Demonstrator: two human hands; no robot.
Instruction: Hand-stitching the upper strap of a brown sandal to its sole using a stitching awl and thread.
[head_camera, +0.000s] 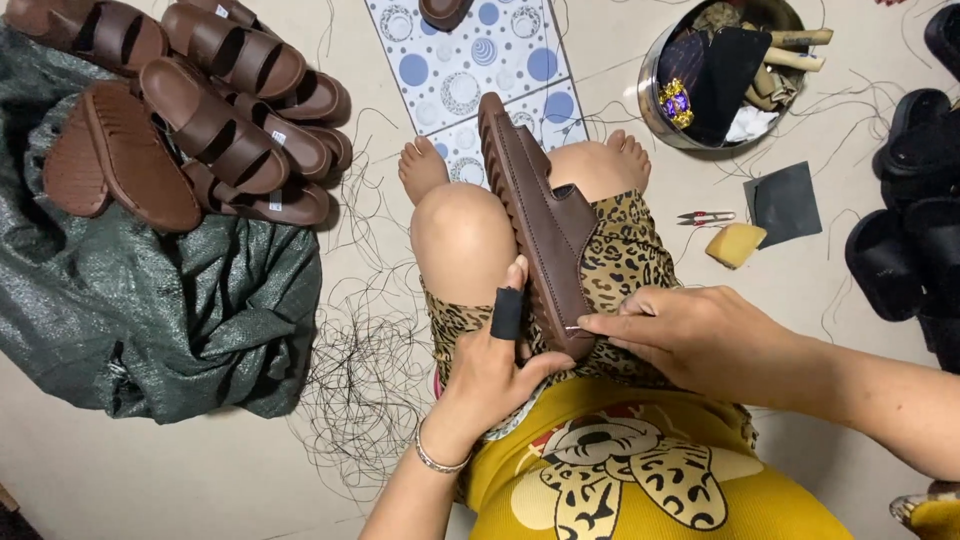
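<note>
Both hands stitching: left hand (497, 365) grips the brown sandal (540, 225), right hand (690, 335) fingers pinch a needle at its edge; next likely pull-through.

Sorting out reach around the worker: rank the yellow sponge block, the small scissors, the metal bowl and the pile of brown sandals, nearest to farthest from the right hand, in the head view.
From the right hand:
1. Yellow sponge block, on the floor just above it.
2. Small scissors, slightly beyond the block.
3. Metal bowl, top right, full of scraps.
4. Pile of brown sandals, far top left.
</note>
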